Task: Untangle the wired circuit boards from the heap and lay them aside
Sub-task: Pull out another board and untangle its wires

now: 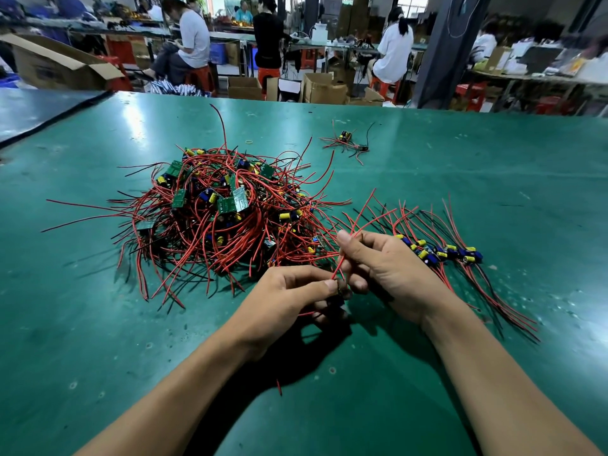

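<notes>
Head view, we noted:
- Heap (pixel 223 212) of wired circuit boards sat on green table (pixel 460 166), 10 o'clock from hands.
- Sorted row (pixel 441 251) lay fanned at 3 o'clock, just beside right hand (pixel 385 261).
- Left hand (pixel 289 291) was curled, pinching small board (pixel 340 292), mostly hidden.
- Right hand was curled, pinching red wire (pixel 339 268), which rose toward 1 o'clock near heap's stray strands.
- Risk we judged: hard pull snags loops, drags heap, or strains solder joint.
</notes>
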`<action>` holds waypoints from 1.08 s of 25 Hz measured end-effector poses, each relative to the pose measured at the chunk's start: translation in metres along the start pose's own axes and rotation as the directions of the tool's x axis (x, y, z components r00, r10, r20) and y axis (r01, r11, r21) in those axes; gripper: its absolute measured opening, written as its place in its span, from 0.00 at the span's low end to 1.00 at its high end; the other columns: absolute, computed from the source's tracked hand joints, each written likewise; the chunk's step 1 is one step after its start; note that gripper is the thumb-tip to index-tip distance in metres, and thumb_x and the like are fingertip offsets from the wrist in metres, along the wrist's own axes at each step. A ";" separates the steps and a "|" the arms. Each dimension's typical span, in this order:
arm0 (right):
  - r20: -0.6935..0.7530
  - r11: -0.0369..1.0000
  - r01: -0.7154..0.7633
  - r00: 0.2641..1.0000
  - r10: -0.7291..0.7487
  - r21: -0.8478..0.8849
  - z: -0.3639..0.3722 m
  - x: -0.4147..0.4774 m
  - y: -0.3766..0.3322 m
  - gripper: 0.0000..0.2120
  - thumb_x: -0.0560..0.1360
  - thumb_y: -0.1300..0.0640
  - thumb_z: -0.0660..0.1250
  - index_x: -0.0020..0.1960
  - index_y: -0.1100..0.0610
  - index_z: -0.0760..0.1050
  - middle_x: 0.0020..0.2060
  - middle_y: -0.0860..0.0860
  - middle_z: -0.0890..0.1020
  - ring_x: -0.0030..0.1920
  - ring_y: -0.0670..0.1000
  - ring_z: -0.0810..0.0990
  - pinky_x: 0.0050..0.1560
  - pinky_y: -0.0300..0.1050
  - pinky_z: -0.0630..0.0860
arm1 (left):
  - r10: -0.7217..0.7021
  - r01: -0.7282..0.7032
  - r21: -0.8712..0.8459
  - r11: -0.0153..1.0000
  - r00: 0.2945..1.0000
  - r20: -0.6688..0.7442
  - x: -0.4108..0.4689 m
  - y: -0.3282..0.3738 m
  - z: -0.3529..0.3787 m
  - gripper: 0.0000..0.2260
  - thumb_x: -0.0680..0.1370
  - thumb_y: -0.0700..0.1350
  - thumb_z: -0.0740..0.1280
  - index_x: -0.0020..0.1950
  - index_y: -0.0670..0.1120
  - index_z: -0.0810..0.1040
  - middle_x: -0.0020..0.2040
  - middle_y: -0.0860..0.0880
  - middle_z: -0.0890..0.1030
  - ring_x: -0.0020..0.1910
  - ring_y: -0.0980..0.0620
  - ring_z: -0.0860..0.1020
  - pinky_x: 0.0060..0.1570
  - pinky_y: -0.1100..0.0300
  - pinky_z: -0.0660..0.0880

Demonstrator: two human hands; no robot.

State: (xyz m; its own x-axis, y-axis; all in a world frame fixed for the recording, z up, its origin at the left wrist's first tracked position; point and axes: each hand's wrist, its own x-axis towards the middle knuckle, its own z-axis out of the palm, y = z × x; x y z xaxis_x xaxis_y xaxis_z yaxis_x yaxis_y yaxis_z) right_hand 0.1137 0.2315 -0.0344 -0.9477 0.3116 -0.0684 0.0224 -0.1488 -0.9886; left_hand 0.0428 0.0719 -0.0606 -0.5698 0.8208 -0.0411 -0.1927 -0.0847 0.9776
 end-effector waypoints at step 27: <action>-0.274 0.835 0.186 0.889 -0.368 -0.518 0.000 0.010 0.018 0.15 0.78 0.45 0.68 0.42 0.53 0.87 0.33 0.40 0.85 0.39 0.37 0.81 0.44 0.35 0.72 | -0.062 0.062 0.158 0.985 0.998 -0.005 -0.001 0.008 0.001 0.10 0.79 0.43 0.67 0.39 0.44 0.85 0.34 0.42 0.83 0.31 0.47 0.79 0.37 0.58 0.75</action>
State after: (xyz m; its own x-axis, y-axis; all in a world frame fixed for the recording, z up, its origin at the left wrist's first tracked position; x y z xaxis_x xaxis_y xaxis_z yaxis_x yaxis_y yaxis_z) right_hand 0.1048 0.2315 -0.0524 -0.7633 0.5887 0.2662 0.0076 0.4202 -0.9074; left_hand 0.0422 0.0712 -0.0525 -0.5605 0.8218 -0.1023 -0.0985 0.0565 0.9935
